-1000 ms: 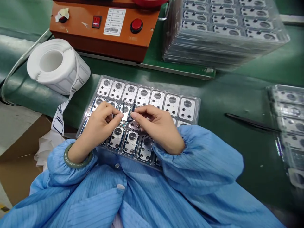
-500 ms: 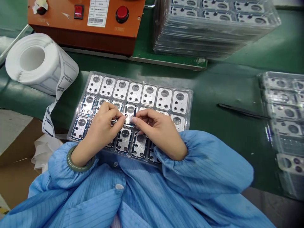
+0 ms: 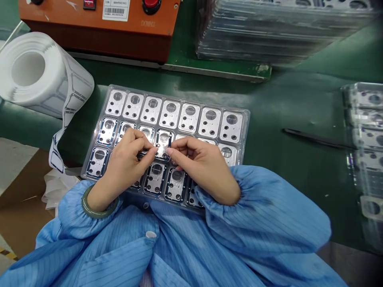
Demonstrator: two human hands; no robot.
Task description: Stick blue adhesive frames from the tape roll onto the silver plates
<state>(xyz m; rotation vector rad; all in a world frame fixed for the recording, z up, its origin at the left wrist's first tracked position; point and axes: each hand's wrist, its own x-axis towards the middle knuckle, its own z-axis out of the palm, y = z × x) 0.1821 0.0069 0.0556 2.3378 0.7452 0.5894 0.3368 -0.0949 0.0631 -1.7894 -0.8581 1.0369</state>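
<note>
A clear plastic tray (image 3: 176,95) lies in front of me, holding rows of silver metal plates with round holes. My left hand (image 3: 125,167) and my right hand (image 3: 199,167) meet over the second row. Their fingertips pinch a thin dark frame (image 3: 170,140) against the edges of one metal plate (image 3: 163,143). Several plates in the lower rows carry similar dark frames, and the top row shows bare metal. My hands hide part of the lower rows. A green bangle (image 3: 98,208) circles my left wrist, and blue striped sleeves cover both arms.
An orange machine (image 3: 95,32) with a red button stands behind the tray. A label roll (image 3: 32,71) trails its strip to the left. Tray stacks (image 3: 278,40) sit back right, more trays (image 3: 365,131) at far right, black tweezers (image 3: 317,138) on the green mat, and cardboard (image 3: 20,175) below left.
The thin dark frame, raised above the plate a second ago, now sits down against it between my fingertips. The whole view has shifted slightly as my head moved.
</note>
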